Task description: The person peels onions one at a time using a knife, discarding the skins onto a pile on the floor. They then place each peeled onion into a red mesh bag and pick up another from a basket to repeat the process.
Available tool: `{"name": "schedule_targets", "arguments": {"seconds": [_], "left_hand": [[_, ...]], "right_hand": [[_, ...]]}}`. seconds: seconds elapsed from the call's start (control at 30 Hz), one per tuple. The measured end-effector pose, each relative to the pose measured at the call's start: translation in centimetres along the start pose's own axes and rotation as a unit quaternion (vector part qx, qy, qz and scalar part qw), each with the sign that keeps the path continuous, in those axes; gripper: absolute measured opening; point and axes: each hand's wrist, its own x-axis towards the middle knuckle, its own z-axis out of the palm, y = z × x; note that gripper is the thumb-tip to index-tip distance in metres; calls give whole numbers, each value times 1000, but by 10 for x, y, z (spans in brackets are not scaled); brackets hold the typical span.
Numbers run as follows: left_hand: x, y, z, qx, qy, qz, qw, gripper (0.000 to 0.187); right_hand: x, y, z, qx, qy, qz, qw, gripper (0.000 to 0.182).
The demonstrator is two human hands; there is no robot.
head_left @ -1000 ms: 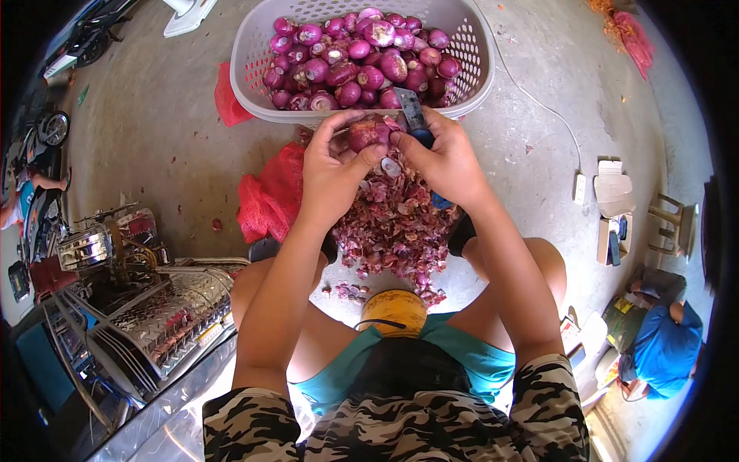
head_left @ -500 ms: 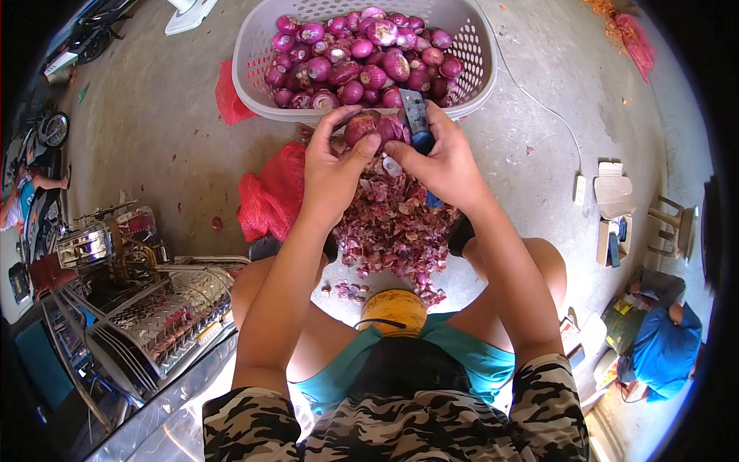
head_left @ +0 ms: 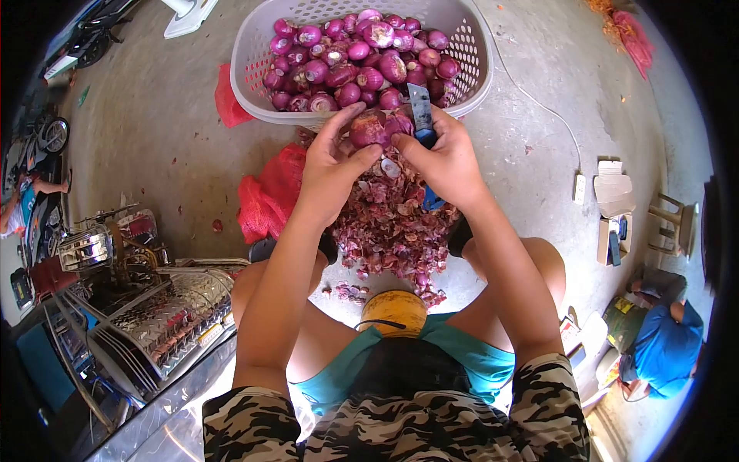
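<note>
Just in front of the basket, my left hand (head_left: 332, 171) is closed around a red onion (head_left: 368, 129) with dry brownish skin on one side. My right hand (head_left: 448, 163) grips a knife (head_left: 420, 106) with a short dark blade pointing up and a blue handle partly hidden by the palm. The right thumb presses at the onion's right side, where purple skin shows. Below both hands lies a heap of loose onion skins (head_left: 396, 231). A grey plastic basket (head_left: 285, 118) full of peeled red onions (head_left: 358, 50) stands beyond the hands.
A red mesh bag (head_left: 269, 192) lies left of the skins. Between my legs is a yellow container (head_left: 392, 312). A white cable leads to a power strip (head_left: 579, 189) at right, near an open cardboard box (head_left: 613, 200). Another person in blue (head_left: 666, 350) is at lower right.
Both hands have shifted slightly, and the onion has turned a little in the fingers. The knife stays in my right hand, its blade moved slightly right. The view has shifted a little.
</note>
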Motion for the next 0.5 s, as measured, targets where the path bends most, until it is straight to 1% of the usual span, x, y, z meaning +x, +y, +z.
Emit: {"name": "schedule_targets", "arguments": {"seconds": [0.13, 0.27, 0.33, 0.43, 0.5], "left_hand": [[-1, -1, 1, 72, -5, 27, 997, 60], [0, -6, 0, 93, 9, 58, 994, 60], [1, -8, -1, 89, 15, 74, 993, 59], [1, -11, -4, 125, 32, 102, 986, 59], [2, -5, -5, 120, 61, 74, 988, 60]], "right_hand": [[-4, -8, 0, 13, -16, 17, 1000, 26], [-5, -9, 0, -12, -45, -15, 999, 27], [-4, -9, 1, -6, -53, -11, 999, 28], [-5, -7, -1, -8, -75, 0, 997, 30], [-6, -7, -2, -17, -97, -9, 995, 31]]}}
